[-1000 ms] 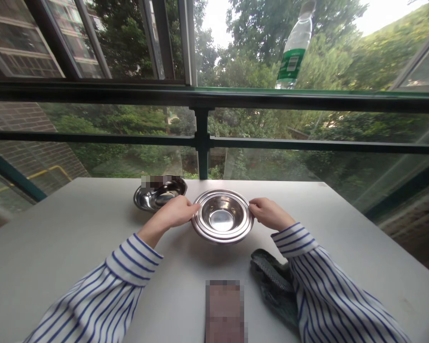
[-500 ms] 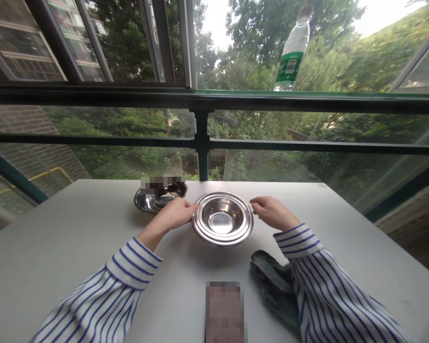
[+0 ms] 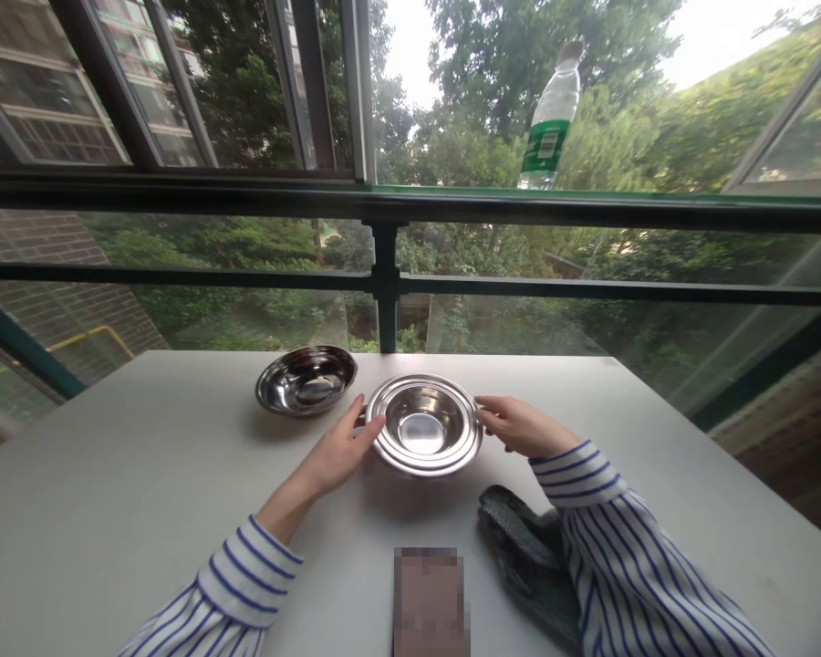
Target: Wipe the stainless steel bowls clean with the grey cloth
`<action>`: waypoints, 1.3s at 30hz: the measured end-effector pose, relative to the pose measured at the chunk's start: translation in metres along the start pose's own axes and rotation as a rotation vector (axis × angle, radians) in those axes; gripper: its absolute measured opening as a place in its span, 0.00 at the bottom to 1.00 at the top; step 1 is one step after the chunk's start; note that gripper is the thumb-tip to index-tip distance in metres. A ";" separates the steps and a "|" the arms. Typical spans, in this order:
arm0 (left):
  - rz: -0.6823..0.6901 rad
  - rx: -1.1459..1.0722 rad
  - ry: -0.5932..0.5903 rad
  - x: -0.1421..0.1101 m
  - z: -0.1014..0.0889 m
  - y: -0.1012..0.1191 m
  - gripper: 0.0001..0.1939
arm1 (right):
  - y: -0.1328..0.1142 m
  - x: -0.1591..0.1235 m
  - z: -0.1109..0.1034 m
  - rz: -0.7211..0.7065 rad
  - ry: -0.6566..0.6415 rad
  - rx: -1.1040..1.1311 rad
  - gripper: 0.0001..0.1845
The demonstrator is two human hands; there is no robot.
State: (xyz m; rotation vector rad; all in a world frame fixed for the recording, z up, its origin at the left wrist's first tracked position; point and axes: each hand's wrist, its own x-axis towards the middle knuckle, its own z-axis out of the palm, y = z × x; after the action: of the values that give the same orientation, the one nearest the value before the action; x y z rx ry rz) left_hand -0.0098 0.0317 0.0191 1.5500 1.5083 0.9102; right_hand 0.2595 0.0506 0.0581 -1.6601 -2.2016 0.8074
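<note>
left hand [image 3: 338,449]: thumb and fingers spread at left rim of nested steel bowls [image 3: 421,432]; right hand [image 3: 516,425]: fingertips at right rim; single bowl [image 3: 306,383]: far left; dark cloth [image 3: 520,552]: beside right sleeve [image 3: 581,479]; green-labelled bottle [image 3: 547,137]: at railing [image 3: 246,199]

No words or numbers can be read. At one o'clock, a clear bottle [image 3: 551,114] carries a green label [image 3: 545,148] with a pale, barcode-like patch [image 3: 549,143]; its print is too small and blurred.
</note>
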 end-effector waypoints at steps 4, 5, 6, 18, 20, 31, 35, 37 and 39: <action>0.070 -0.169 -0.129 -0.013 0.007 -0.016 0.52 | 0.011 -0.021 0.007 -0.102 -0.021 0.104 0.24; 0.086 -0.186 -0.123 -0.015 0.009 -0.018 0.54 | 0.015 -0.025 0.011 -0.125 0.007 0.156 0.29; 0.103 -0.191 -0.105 -0.016 0.011 -0.020 0.55 | 0.018 -0.029 0.016 -0.130 0.039 0.211 0.34; 0.175 -0.297 0.003 -0.019 0.019 -0.015 0.48 | 0.027 -0.034 0.041 -0.140 0.109 0.369 0.38; 0.167 -0.284 0.002 -0.020 0.019 -0.015 0.49 | 0.029 -0.035 0.042 -0.154 0.113 0.349 0.39; 0.086 -0.250 0.038 -0.018 0.029 -0.017 0.51 | 0.012 -0.032 0.049 -0.153 0.397 0.041 0.34; 0.086 -0.205 0.066 -0.016 0.033 -0.015 0.51 | 0.013 -0.029 0.050 -0.147 0.382 0.058 0.35; 0.086 -0.209 0.067 -0.016 0.034 -0.015 0.50 | 0.014 -0.028 0.050 -0.141 0.379 0.055 0.35; 0.090 -0.226 0.071 -0.015 0.034 -0.016 0.49 | 0.015 -0.029 0.050 -0.139 0.376 0.054 0.35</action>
State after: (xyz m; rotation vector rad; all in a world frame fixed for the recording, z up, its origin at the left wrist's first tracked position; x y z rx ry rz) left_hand 0.0130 0.0148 -0.0101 1.4428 1.3407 1.1566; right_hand 0.2537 0.0129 0.0125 -1.4722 -1.9864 0.4688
